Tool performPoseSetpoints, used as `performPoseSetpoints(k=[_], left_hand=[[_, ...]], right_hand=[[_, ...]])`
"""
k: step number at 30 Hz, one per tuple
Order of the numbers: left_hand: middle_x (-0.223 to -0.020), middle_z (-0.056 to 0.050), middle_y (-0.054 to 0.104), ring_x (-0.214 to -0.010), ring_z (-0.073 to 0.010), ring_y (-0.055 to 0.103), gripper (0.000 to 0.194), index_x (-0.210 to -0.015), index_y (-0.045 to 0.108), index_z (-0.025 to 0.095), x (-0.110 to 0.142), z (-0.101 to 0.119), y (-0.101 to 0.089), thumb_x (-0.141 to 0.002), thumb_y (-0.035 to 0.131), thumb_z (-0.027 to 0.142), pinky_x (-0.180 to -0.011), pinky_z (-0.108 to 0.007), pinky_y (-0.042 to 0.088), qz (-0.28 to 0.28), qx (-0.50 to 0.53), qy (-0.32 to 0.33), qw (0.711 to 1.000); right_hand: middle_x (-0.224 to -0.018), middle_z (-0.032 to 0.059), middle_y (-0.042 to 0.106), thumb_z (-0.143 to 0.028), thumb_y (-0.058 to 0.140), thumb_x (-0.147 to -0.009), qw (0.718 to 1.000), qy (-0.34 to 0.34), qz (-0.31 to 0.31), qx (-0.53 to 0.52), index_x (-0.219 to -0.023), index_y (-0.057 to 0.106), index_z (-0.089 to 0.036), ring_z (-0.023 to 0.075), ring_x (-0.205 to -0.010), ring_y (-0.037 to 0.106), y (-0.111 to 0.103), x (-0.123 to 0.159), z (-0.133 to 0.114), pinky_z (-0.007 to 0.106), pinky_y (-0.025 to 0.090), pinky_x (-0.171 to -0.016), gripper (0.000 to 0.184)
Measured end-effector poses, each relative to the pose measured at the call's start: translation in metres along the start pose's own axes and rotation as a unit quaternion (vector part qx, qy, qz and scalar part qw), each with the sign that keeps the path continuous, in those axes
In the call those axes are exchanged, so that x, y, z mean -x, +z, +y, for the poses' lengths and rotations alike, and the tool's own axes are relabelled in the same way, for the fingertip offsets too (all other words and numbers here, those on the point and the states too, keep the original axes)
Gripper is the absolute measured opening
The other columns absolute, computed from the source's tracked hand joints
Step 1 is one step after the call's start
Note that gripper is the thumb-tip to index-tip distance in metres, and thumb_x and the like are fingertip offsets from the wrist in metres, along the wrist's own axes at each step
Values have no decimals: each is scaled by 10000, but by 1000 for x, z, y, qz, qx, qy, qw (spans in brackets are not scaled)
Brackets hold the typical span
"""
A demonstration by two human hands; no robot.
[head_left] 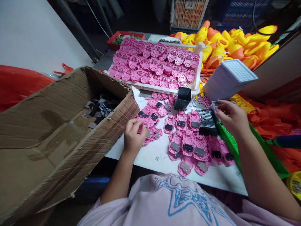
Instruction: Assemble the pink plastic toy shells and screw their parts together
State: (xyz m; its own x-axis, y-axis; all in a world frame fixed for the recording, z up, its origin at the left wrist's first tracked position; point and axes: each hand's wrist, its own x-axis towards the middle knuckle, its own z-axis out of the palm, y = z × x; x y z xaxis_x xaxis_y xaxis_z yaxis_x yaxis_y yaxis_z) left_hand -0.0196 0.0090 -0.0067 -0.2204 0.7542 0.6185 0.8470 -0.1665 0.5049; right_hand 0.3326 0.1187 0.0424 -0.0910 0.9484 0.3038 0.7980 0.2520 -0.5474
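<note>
My left hand [134, 135] is closed at the left edge of the table, its fingertips on a pink plastic casing at the edge of a pile of pink casings [154, 116]. The hand hides most of that piece. My right hand [232, 118] hovers above the green tray [263, 157], its fingers curled together near a pale piece; what they hold, if anything, is too small to make out. Between my hands lie several pink casings [188, 146] with black or grey covers. A stack of dark perforated plates [207, 121] and a black cup [182, 99] stand behind them.
A cardboard box [103, 138] with dark scraps inside stands at my left. At the back, a white crate [198, 62] holds rows of pink parts. A tall stack of white trays [225, 78] rises at right, before yellow and orange toy pieces [235, 47].
</note>
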Motion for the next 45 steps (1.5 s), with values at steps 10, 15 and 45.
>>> performPoseSetpoints(k=[10, 15, 45], left_hand=[[-796, 21, 556, -760, -133, 586, 196, -1002, 626, 271, -11, 53, -28, -811, 643, 311, -720, -314, 522, 7, 620, -278, 733], [-819, -33, 511, -606, -95, 419, 441, -1131, 588, 198, 1, 89, -24, -781, 617, 465, -431, -181, 337, -179, 724, -451, 490], [-691, 11, 580, -470, -71, 488, 850, -1419, 201, 224, 33, 106, -18, -765, 705, 429, -406, -148, 342, -473, 652, -401, 436]], right_hand=[[-819, 7, 621, -131, 620, -802, 960, -162, -58, -220, -888, 606, -239, 121, -760, 587, -4, 71, -60, 257, 482, -677, 139], [-800, 11, 632, -123, 617, -808, 932, -199, -115, -279, -924, 602, -234, 122, -753, 605, -2, 86, -91, 267, 507, -664, 161], [-886, 85, 670, -32, 480, -823, 891, -284, -328, -132, -904, 637, -145, 161, -820, 625, -8, 84, -127, 282, 547, -689, 209]])
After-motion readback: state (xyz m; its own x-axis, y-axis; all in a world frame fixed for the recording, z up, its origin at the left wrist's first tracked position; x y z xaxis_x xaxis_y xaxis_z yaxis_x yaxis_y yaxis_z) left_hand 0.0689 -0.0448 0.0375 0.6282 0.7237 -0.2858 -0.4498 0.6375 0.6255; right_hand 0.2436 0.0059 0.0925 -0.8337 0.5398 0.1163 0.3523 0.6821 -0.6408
